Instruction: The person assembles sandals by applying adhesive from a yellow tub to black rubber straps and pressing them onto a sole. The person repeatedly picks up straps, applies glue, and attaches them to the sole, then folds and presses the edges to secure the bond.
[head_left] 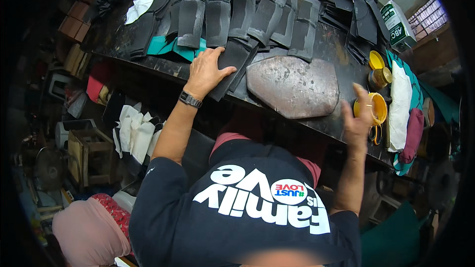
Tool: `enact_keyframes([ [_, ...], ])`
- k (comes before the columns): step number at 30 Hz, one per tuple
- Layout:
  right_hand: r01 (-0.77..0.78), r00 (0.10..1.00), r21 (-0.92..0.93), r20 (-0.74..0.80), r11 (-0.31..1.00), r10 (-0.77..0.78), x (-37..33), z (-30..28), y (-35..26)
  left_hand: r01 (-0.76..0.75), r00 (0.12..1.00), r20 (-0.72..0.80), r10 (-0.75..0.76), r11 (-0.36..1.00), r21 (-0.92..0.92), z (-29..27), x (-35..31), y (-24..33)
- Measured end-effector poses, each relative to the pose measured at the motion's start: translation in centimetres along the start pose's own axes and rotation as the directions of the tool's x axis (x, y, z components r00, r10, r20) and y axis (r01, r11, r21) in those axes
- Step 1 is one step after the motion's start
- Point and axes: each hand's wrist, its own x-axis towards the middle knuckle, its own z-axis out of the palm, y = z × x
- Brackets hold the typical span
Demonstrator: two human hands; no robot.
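Left hand point(204, 75), thumb wide, on flat black rubbery-looking rectangular strips point(233, 59); right hand point(358, 121) splayed.
We judge the strips light, bendable, best held by their long edges.

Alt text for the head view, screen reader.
A person's left hand touches a stack of black strips on a dark workbench; the right hand, fingers spread, is near an open yellow tub. Between them lies a flat slab, with grey-edged black pieces behind.
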Motion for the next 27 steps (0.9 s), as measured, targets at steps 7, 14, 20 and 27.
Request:
enact_keyframes([
  [7, 0.140, 0.834, -0.648, 0.485, 0.749, 0.263, 3.1, -8.4, 3.9, 0.134, 0.989, 0.077, -0.124, 0.982, -0.136, 0.3, 0.3, -0.1],
  [14, 0.213, 0.836, -0.690, 0.495, 0.692, 0.237, 3.5, -6.6, 6.7, 0.166, 0.980, 0.154, -0.127, 0.948, -0.273, -2.6, 0.3, 2.7],
  [20, 0.029, 0.846, -0.705, 0.395, 0.709, 0.357, 4.2, -7.6, 6.4, -0.060, 0.939, 0.251, 0.234, 0.832, -0.551, -8.0, 0.1, 7.6],
  [27, -0.026, 0.942, -0.793, 0.185, 0.609, 0.281, 3.0, -9.3, 5.3, -0.153, 0.930, -0.058, 0.364, 0.239, -0.959, -4.2, 1.6, 13.9],
])
